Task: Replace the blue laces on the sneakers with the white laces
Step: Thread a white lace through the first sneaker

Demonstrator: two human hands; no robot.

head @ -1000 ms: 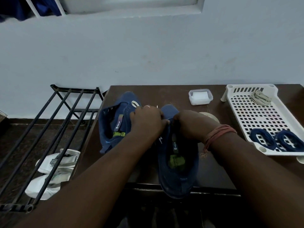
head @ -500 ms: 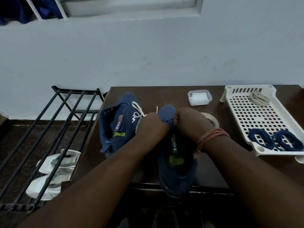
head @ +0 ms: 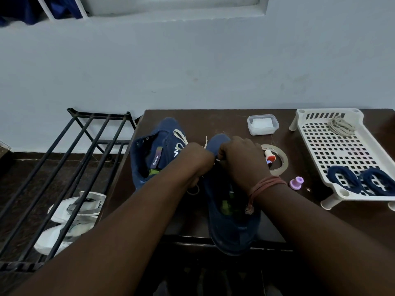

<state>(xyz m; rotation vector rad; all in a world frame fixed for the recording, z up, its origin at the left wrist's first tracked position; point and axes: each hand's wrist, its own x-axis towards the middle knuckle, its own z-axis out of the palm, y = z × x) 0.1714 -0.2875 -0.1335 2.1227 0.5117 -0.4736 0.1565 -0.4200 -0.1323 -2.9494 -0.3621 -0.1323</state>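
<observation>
Head view: both my hands work over the right sneaker, which lies on the dark worktop with its toe pointing away from me and its heel overhanging the near edge. My right hand is curled, pinching a strand of white lace above the forefoot. My left hand is curled just beside it; a loop of the same lace shows beneath it, but I cannot tell exactly what its fingers grip. A red thread band circles my right wrist.

The left sneaker lies to the left of my hands, tilted onto its side, already threaded with white lace tied in a bow.

At the right, a white perforated tray holds two coiled blue laces at its near end and a bundle of pale cord at its far end. Between tray and sneaker lie a roll of tape, a small lilac cap and a clear lidded box.

To the left of the worktop stands a black bar rack, with white shoes on the floor beneath it.
</observation>
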